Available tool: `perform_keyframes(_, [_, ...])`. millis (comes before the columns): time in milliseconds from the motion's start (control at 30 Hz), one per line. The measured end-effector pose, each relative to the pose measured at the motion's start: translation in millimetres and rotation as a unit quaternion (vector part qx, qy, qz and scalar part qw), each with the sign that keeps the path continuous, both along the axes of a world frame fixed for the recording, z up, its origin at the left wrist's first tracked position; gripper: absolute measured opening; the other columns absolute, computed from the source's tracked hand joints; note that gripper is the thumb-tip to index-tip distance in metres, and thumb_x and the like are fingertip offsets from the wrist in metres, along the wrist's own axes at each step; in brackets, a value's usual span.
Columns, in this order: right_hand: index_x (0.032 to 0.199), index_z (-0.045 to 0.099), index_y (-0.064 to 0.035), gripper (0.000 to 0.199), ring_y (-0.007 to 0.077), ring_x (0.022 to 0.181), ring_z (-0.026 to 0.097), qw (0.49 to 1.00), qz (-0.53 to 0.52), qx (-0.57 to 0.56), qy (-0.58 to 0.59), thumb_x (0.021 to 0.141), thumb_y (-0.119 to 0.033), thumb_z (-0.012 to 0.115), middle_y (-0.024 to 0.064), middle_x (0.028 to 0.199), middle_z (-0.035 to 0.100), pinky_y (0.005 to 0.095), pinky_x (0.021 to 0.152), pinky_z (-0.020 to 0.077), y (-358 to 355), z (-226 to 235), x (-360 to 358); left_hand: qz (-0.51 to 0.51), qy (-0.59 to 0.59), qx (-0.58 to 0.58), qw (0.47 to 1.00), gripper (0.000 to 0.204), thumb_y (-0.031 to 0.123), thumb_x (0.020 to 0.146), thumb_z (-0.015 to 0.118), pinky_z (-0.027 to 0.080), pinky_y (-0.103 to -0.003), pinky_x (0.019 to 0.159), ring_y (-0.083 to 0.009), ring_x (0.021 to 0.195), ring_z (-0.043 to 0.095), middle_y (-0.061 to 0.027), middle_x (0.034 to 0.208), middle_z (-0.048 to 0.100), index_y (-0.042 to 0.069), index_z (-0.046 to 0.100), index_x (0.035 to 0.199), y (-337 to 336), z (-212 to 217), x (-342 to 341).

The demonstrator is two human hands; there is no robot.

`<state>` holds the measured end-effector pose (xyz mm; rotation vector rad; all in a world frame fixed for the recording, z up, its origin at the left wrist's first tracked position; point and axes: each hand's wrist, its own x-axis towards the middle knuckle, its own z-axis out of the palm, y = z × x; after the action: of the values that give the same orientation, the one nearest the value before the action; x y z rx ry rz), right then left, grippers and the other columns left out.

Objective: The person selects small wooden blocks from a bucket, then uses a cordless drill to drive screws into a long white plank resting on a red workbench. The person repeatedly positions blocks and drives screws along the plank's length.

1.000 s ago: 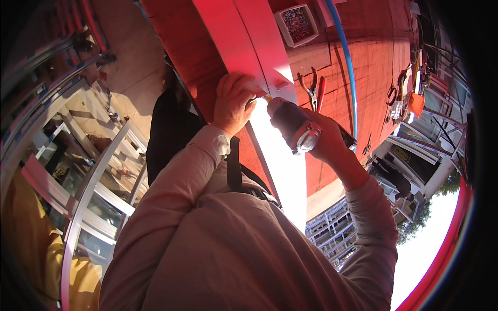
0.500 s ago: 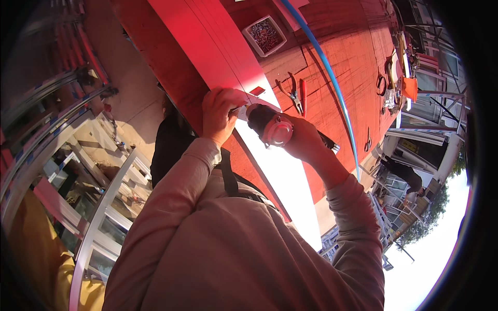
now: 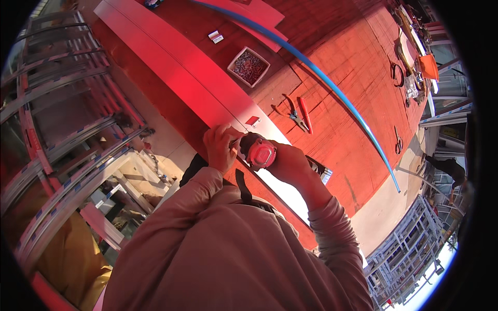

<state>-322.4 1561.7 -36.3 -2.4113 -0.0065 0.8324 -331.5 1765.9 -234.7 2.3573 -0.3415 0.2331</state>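
Note:
My right hand [image 3: 293, 165] is wrapped around the grip of a cordless drill [image 3: 261, 154], held low over a long flat panel [image 3: 174, 70]. The panel lies along the red workbench [image 3: 342, 150] and looks red at its far part and bright white near me. Close to the drill's front end, my left hand [image 3: 220, 147] has its fingers pinched at the panel's left edge. What sits between those fingers is too small to make out. A small red rectangle [image 3: 252, 121] shows on the panel just beyond the drill, whose tip is hidden.
Pliers [image 3: 293, 114] and a red stick-like tool [image 3: 306, 114] lie right of the panel. Farther off is a box of small fasteners [image 3: 261, 76]. A blue hose [image 3: 332, 85] arcs across the bench. Metal frames [image 3: 78, 129] stand at left; a person [image 3: 448, 168] is at far right.
The view has turned and shifted, so more of the panel's far end shows. My hands and the drill stay together at the panel; the drill is tilted slightly differently.

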Motion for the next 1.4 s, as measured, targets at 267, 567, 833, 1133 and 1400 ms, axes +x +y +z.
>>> perform_keyframes(267, [0.125,0.067,-0.0110,0.037,0.0413,0.094,0.071,0.997,-0.047,0.050,-0.035,0.091,-0.024,0.071,0.0177,0.096,0.074,0.0483,0.079,0.0572,-29.6,26.8,-0.1,-0.048,0.065,0.023,0.996,0.036,0.009,0.073,0.086,0.034,-0.052,0.111,-0.0345,0.134,0.048,-0.0088,0.136,0.058,0.013,0.069,0.104,6.5,31.0,24.3])
perform_keyframes(567, [0.091,0.072,-0.0038,0.021,0.0189,0.076,0.070,0.946,-0.266,0.183,-0.022,0.077,-0.004,0.087,0.0070,0.082,0.073,0.0336,0.072,0.0555,-62.6,13.0,-54.6,-0.116,0.031,0.034,0.992,0.015,0.014,0.086,0.077,0.059,-0.047,0.077,-0.0348,0.082,0.072,-0.0126,0.092,0.073,0.007,0.074,0.099,-34.5,53.9,232.7])
perform_keyframes(833, [0.120,0.066,0.0020,0.041,0.0227,0.098,0.069,0.931,-0.314,0.186,-0.023,0.081,-0.001,0.079,0.0122,0.109,0.073,0.0361,0.090,0.0565,-63.8,-17.5,-109.6,-0.228,0.126,0.377,0.889,0.023,0.017,0.079,0.078,0.059,-0.053,0.083,-0.0400,0.092,0.074,-0.0212,0.092,0.075,0.007,0.078,0.099,-72.7,35.5,286.6])
perform_keyframes(1133, [0.112,0.069,0.0005,0.041,0.0404,0.083,0.073,0.918,-0.354,0.156,-0.086,0.077,-0.011,0.088,0.0201,0.091,0.075,0.0406,0.075,0.0572,-63.4,-19.7,-144.9,-0.207,0.141,0.307,0.918,0.019,0.020,0.080,0.074,0.057,-0.050,0.081,-0.0415,0.092,0.072,-0.0201,0.095,0.075,0.006,0.075,0.094,-67.7,33.1,280.0])
perform_keyframes(1400, [0.115,0.070,0.0003,0.040,0.0356,0.090,0.073,0.903,-0.377,0.102,-0.182,0.078,-0.007,0.082,0.0181,0.096,0.075,0.0427,0.086,0.0564,-16.9,-22.8,-181.1,-0.284,0.544,-0.259,0.746,0.007,0.008,0.094,0.072,0.051,-0.024,0.067,-0.0078,0.074,0.061,-0.0002,0.086,0.067,0.004,0.068,0.100,-31.7,81.4,181.6])
